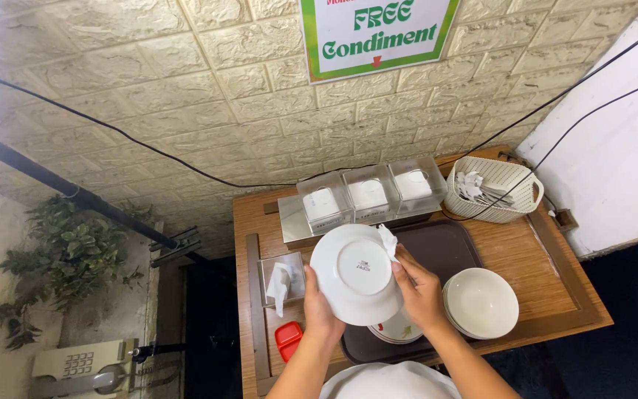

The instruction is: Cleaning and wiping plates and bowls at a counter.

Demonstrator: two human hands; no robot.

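Left hand (320, 304) grips bowl (356, 273) by its lower-left rim, frame centre, underside up, above tray (448, 247). Right hand (419, 290) presses tissue (388, 240) against bowl's right edge.

Your raised white bowl (356, 275) hides most of the patterned plate (396, 330) beneath it — the tissue's (387, 240) lower part disappears behind its rim, and the wall sign (374, 33) is cropped at the top.

The tray (448, 247) lies on the wooden table (548, 284). Behind it stand three condiment containers (369, 193); to its right rear, a basket (515, 193); on its right edge, stacked bowls (481, 303); to its left, a tissue dispenser (280, 279). An upturned plate (356, 273) is held above the tray.
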